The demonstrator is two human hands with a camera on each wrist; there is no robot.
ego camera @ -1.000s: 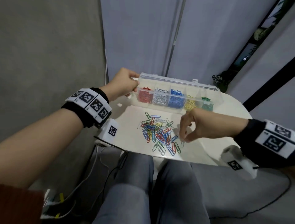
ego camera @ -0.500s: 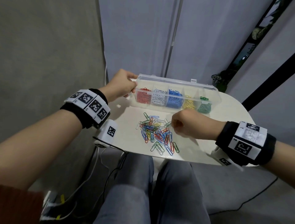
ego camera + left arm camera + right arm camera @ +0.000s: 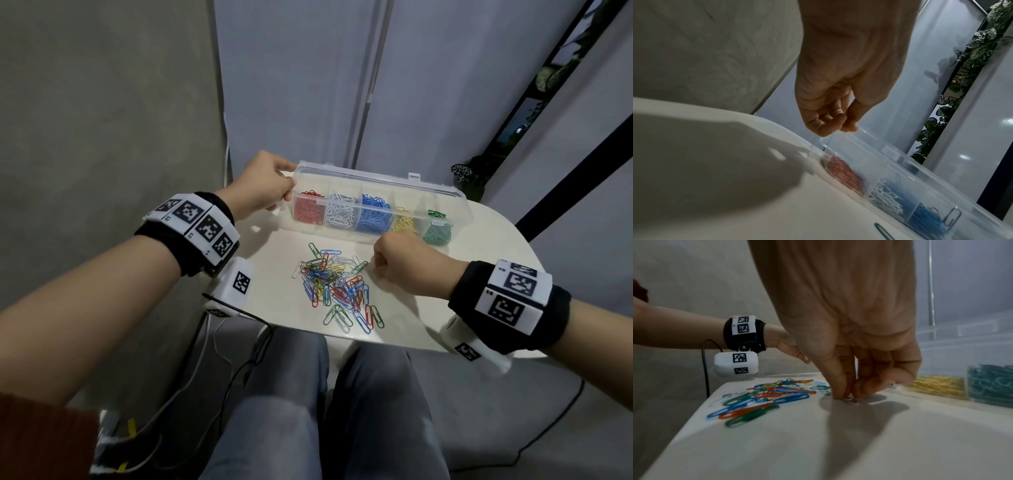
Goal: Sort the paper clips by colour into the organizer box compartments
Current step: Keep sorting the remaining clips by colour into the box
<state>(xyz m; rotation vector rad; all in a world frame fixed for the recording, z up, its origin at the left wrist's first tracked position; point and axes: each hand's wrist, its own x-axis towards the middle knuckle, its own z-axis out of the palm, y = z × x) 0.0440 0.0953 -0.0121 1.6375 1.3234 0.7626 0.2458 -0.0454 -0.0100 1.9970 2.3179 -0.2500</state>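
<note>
On the white table (image 3: pixel 428 318), between the person and the clear organizer box (image 3: pixel 459 219), lies the loose heap of mixed paper clips (image 3: pixel 337 287), red, blue, green, yellow and white tangled together. Only the right wrist view shows what the head view hides: the right hand (image 3: pixel 407 267) points down with thumb and fingertips (image 3: pixel 840 392) bunched together on the tabletop at the heap's edge, just beside a green clip; whether they pinch a clip cannot be told. From above, that hand reads as a curled fist between heap and box. The left wrist view shows the left hand (image 3: pixel 840 84) pinching the corner of the box's raised lid (image 3: pixel 865 146) between thumb and curled fingers; from the head view it grips the box's left end. The box stands open at the far edge of the table, its five compartments holding, left to right, red clips (image 3: pixel 307 212), white clips (image 3: pixel 340 216), blue clips (image 3: pixel 375 214), yellow clips (image 3: pixel 404 224) and green clips (image 3: pixel 436 233). Both wrists wear black bands with printed markers (image 3: pixel 197 222).
</note>
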